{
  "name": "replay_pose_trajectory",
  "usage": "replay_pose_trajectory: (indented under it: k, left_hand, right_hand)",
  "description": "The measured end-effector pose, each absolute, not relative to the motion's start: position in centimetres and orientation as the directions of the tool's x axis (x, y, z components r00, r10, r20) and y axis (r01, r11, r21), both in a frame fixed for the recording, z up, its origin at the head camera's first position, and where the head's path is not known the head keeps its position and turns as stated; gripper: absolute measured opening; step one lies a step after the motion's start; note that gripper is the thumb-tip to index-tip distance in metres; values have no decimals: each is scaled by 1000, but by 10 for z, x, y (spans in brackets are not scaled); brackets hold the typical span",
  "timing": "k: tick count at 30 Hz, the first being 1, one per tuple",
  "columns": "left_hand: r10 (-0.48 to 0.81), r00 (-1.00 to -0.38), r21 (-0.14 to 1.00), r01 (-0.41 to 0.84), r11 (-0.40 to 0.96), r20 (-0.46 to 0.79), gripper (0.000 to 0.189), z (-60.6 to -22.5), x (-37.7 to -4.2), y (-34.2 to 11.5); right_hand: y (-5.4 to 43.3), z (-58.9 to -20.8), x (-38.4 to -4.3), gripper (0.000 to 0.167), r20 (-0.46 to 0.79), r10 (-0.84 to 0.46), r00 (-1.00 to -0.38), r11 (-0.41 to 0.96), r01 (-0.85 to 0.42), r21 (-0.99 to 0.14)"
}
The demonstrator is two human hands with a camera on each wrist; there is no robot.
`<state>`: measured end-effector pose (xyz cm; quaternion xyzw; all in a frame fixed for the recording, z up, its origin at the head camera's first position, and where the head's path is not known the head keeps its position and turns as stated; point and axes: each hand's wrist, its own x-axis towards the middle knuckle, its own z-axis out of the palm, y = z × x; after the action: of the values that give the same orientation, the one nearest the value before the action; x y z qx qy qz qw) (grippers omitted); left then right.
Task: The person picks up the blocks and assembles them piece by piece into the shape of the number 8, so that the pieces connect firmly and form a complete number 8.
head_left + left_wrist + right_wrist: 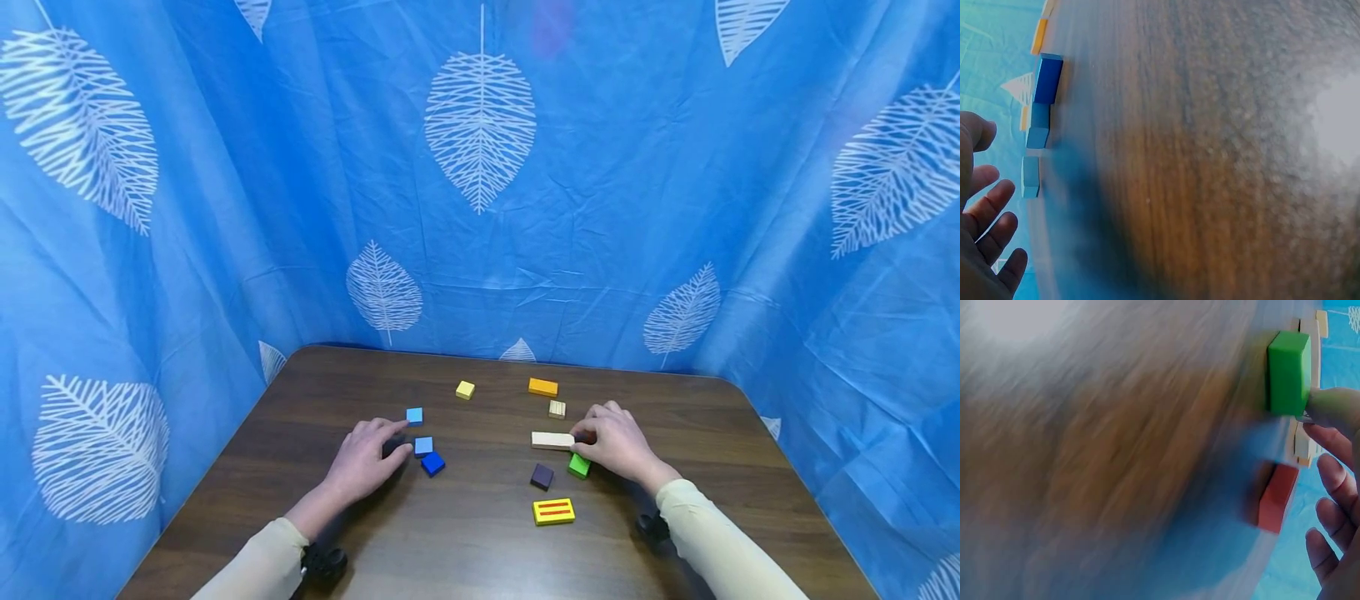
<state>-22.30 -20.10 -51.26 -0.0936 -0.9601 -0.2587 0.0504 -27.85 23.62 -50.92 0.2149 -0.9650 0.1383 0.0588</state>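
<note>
My left hand (365, 458) hovers low over the table's left side, fingers loosely extended and holding nothing. Its index fingertip is at a light blue block (415, 416); whether they touch I cannot tell. Near the thumb lie another light blue block (423, 447) and a dark blue block (432, 464). On the other side my right hand (617, 443) pinches the right end of a long cream block (551, 441) between thumb and index finger. A green block (1289, 374) lies just in front of that thumb. Beneath the hand is a red block (1279, 499), mostly hidden in the head view.
Farther back are a pale yellow block (465, 390), an orange block (543, 387) and a striped wooden block (557, 409). Nearer lie a dark purple block (542, 477) and a yellow block with red stripes (553, 512). A blue curtain (480, 250) hangs behind the brown table (465, 558).
</note>
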Motion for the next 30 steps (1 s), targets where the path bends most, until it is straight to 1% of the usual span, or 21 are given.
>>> replay_pose_trajectory:
  k: [8, 15, 25, 30]
  left_hand:
    - [141, -981, 480, 187, 857, 132, 47, -513, -224, -203]
    - [125, -984, 471, 172, 865, 129, 45, -515, -226, -203]
    - [137, -985, 472, 172, 865, 109, 45, -513, -227, -204]
    - [145, -984, 469, 176, 865, 103, 46, -512, -230, -204]
  right_hand:
    - [199, -505, -282, 16, 168, -395, -903, 863, -427, -268]
    - [171, -508, -281, 14, 179, -411, -894, 847, -447, -287]
    - [162, -514, -283, 14, 130, -396, -909, 854, -416, -312]
    - [161, -515, -284, 15, 126, -397, -909, 843, -416, -342]
